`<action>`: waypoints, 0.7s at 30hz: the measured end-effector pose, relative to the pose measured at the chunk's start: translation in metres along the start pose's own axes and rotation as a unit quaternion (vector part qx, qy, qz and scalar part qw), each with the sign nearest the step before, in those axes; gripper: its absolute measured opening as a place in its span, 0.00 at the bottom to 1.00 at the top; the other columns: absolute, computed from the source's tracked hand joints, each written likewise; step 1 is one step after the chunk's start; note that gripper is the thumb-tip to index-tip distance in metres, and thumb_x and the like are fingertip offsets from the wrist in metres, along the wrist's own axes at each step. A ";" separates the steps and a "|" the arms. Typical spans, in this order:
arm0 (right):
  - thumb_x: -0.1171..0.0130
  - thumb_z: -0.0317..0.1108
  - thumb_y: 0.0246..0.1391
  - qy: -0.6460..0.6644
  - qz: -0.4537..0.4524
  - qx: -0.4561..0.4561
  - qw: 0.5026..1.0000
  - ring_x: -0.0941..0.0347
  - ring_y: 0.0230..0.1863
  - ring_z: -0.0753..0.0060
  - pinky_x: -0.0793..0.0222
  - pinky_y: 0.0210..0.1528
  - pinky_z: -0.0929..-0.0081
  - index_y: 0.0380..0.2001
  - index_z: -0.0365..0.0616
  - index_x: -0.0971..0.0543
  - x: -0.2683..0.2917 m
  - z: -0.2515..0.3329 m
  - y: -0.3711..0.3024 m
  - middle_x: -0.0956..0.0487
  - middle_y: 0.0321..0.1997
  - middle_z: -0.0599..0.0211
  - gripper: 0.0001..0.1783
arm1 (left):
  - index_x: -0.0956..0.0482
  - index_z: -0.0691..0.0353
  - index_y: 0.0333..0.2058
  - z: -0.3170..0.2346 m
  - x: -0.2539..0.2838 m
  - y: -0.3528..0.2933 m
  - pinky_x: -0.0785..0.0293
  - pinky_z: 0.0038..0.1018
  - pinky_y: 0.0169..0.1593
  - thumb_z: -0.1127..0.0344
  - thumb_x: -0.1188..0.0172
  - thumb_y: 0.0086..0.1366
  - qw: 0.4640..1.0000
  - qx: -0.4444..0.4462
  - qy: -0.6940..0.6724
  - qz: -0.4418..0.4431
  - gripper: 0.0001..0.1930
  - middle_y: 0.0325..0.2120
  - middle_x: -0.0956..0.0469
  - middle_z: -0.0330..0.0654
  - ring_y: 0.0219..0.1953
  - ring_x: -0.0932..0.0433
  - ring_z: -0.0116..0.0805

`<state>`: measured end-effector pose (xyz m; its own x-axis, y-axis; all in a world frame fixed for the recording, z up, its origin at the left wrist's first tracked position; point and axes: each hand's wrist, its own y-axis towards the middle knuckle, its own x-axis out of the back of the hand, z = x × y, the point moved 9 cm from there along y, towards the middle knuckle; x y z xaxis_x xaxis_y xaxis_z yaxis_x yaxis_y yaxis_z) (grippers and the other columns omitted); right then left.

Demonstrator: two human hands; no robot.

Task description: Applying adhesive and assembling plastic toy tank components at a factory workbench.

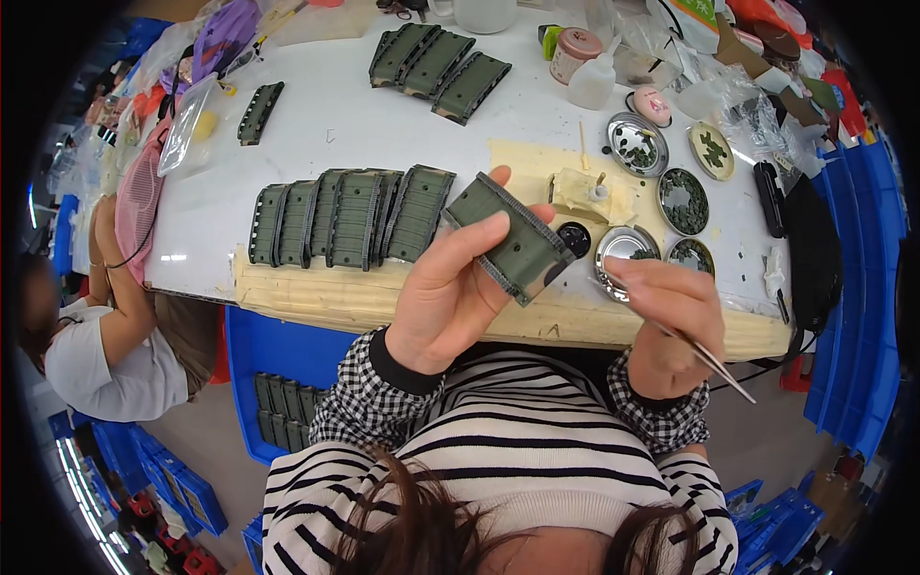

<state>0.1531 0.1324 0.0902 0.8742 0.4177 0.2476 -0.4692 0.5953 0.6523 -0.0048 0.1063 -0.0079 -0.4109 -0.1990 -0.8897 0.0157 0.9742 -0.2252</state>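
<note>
My left hand (443,299) grips a green, slightly curved plastic piece (522,249) with ribbed edges, tilted above the table's front edge. A pair of tweezers (717,364) is in my right hand (676,321), slanting down to the right; its tips are hard to make out near a shiny round dish (599,261). Behind the held piece sits a small black round container (575,237). Round dishes holding small dark green bits (684,203) stand just beyond my right hand. To the left, several similar green pieces (356,218) lean in a row.
More green pieces (436,72) lie at the back, and a single one (261,113) at the far left. A cream block (580,195) stands beyond the dishes. A blue crate (251,359) is below the table's edge. Another person (125,355) sits at the left.
</note>
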 end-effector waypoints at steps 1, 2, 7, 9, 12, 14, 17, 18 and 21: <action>0.52 0.51 0.63 0.007 -0.029 -0.002 1.000 0.22 0.45 0.56 0.25 0.45 0.68 0.41 0.36 0.22 0.006 -0.001 0.000 0.22 0.44 0.52 0.26 | 0.47 0.64 0.65 -0.005 -0.003 0.001 0.23 0.36 0.56 0.69 0.53 0.69 0.999 -0.009 -0.044 0.014 0.27 0.55 0.32 0.56 0.58 0.30 0.42; 0.54 0.54 0.64 0.015 -0.057 -0.004 0.998 0.21 0.44 0.56 0.25 0.45 0.68 0.40 0.36 0.22 0.013 -0.001 -0.001 0.22 0.43 0.52 0.28 | 0.47 0.64 0.65 -0.009 -0.005 0.002 0.24 0.36 0.57 0.69 0.54 0.70 0.995 -0.017 -0.089 0.028 0.27 0.56 0.33 0.57 0.59 0.31 0.43; 0.59 0.58 0.64 -0.049 -0.065 -0.040 0.996 0.21 0.38 0.58 0.25 0.42 0.70 0.36 0.36 0.22 0.018 -0.006 -0.008 0.22 0.37 0.54 0.33 | 0.49 0.68 0.64 -0.020 0.001 0.002 0.23 0.29 0.57 0.58 0.49 0.70 0.970 -0.031 -0.231 0.071 0.31 0.56 0.38 0.53 0.57 0.30 0.42; 0.55 0.56 0.64 -0.025 -0.042 -0.029 0.998 0.21 0.39 0.59 0.26 0.42 0.71 0.37 0.37 0.21 0.010 -0.001 -0.007 0.21 0.38 0.54 0.29 | 0.40 0.71 0.60 -0.011 -0.008 0.003 0.21 0.25 0.55 0.53 0.43 0.66 0.932 0.044 -0.343 0.103 0.33 0.53 0.37 0.48 0.52 0.26 0.39; 0.50 0.55 0.62 -0.035 -0.007 -0.001 0.999 0.21 0.40 0.60 0.26 0.41 0.71 0.40 0.38 0.20 0.005 0.003 -0.008 0.21 0.39 0.54 0.27 | 0.29 0.71 0.51 -0.004 -0.022 0.007 0.20 0.23 0.54 0.53 0.40 0.63 0.897 0.104 -0.409 0.131 0.27 0.51 0.36 0.48 0.49 0.23 0.39; 0.50 0.54 0.62 -0.042 -0.014 -0.011 0.999 0.21 0.40 0.60 0.27 0.42 0.71 0.40 0.38 0.20 0.004 0.001 -0.007 0.21 0.39 0.54 0.27 | 0.29 0.71 0.51 -0.005 -0.021 0.011 0.20 0.23 0.54 0.54 0.40 0.63 0.901 0.089 -0.407 0.121 0.26 0.50 0.35 0.48 0.49 0.23 0.39; 0.49 0.53 0.63 -0.051 -0.018 -0.018 0.998 0.21 0.40 0.60 0.27 0.42 0.71 0.40 0.38 0.20 0.005 -0.001 -0.009 0.20 0.39 0.54 0.25 | 0.28 0.68 0.50 -0.003 -0.017 0.013 0.21 0.24 0.55 0.55 0.40 0.63 0.909 0.072 -0.398 0.103 0.24 0.50 0.35 0.48 0.49 0.23 0.39; 0.49 0.52 0.63 -0.053 -0.019 -0.018 0.998 0.22 0.40 0.60 0.27 0.42 0.71 0.40 0.38 0.20 0.005 -0.001 -0.010 0.20 0.39 0.54 0.25 | 0.28 0.68 0.50 -0.003 -0.016 0.014 0.21 0.24 0.55 0.54 0.40 0.63 0.909 0.074 -0.398 0.100 0.24 0.50 0.35 0.48 0.49 0.23 0.39; 0.49 0.49 0.63 -0.065 -0.011 -0.012 0.998 0.22 0.40 0.61 0.27 0.42 0.72 0.40 0.38 0.20 0.004 -0.001 -0.011 0.20 0.39 0.54 0.23 | 0.31 0.72 0.46 -0.002 -0.014 0.016 0.20 0.23 0.52 0.49 0.40 0.62 0.926 0.062 -0.365 0.074 0.28 0.46 0.30 0.51 0.46 0.22 0.35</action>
<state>0.1617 0.1280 0.0834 0.8922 0.3128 0.3257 -0.4516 0.6194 0.6422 -0.0011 0.1245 0.0018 0.3295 -0.1280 -0.9354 0.1451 0.9859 -0.0838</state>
